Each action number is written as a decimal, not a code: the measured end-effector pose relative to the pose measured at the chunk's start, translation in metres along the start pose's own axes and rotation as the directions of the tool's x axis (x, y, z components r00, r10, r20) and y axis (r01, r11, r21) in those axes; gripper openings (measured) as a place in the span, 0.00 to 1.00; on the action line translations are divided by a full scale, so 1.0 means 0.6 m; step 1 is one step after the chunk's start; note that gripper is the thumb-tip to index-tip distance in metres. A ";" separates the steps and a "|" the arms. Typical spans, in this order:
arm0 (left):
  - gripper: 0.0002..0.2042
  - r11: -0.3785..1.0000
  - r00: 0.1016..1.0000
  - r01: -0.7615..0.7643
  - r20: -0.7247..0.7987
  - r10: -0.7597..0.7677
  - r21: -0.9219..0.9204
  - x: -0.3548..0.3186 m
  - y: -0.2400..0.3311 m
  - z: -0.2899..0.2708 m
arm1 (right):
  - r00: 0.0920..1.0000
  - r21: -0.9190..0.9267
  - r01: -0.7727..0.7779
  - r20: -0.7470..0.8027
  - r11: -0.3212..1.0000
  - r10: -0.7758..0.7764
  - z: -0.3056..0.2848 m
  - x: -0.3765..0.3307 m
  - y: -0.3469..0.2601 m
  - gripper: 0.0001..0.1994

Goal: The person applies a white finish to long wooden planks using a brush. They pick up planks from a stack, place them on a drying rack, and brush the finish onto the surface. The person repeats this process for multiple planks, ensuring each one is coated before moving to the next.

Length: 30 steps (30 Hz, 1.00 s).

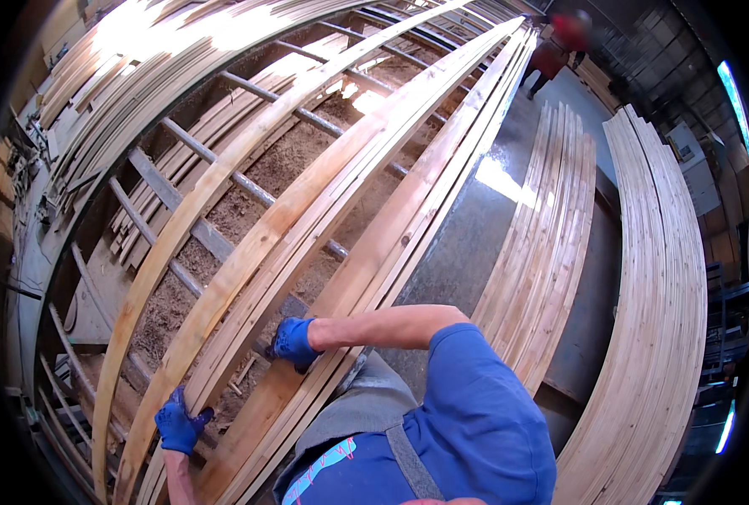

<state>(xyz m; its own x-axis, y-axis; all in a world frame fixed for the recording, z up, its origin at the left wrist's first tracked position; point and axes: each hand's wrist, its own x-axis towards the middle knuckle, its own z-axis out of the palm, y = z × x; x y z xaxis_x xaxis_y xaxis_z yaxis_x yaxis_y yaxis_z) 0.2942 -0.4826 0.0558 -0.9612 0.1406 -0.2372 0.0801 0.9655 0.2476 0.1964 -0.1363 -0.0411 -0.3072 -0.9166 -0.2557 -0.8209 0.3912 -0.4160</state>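
My left hand point(181, 422), in a blue work glove, is closed around the near part of a narrow stack of long wooden boards point(286, 263). To its right, my right hand point(293, 341), gloved the same way, reaches across and curls over the left edge of a wide wooden plank point(366, 273). Its fingertips are partly hidden at that edge. More boards lie tight along the plank's right side, against my grey apron point(366, 400). Left of the stack runs a single pale board point(269, 227). All of them stretch far ahead over metal rollers.
The roller frame point(256, 192) has sawdust and offcuts beneath it. Two board piles stand to the right, one nearer point(538, 252) and one farther right point(652, 295). Stacked lumber point(138, 93) lies beyond the frame at left. A person in red point(551, 55) stands at the far end.
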 end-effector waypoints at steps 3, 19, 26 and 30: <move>0.38 0.992 1.000 0.031 -0.008 -0.030 0.119 -0.027 -0.031 0.035 | 0.995 -0.048 -0.085 -0.050 0.995 0.083 -0.042 -0.009 -0.050 0.21; 0.42 0.919 0.944 0.112 0.248 -0.217 0.378 -0.172 -0.151 0.018 | 0.939 -0.068 -0.188 -0.304 0.980 0.159 -0.025 -0.053 -0.099 0.14; 0.42 0.959 0.967 0.076 0.214 -0.137 0.271 -0.221 -0.191 0.042 | 0.915 -0.153 -0.231 -0.370 0.961 0.161 -0.014 -0.060 -0.101 0.09; 0.41 0.904 0.914 0.204 0.257 -0.313 0.375 -0.224 -0.201 0.033 | 0.894 -0.077 -0.196 -0.424 0.978 0.145 -0.014 -0.061 -0.105 0.09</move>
<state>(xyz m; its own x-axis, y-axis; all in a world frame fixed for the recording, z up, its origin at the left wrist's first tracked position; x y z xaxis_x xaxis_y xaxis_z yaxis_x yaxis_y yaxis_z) 0.4190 -0.6135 0.0392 -0.8364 -0.1175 -0.5354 -0.0249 0.9839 -0.1770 0.2552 -0.1279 0.0016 -0.5980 -0.7974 0.0806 -0.7796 0.5554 -0.2894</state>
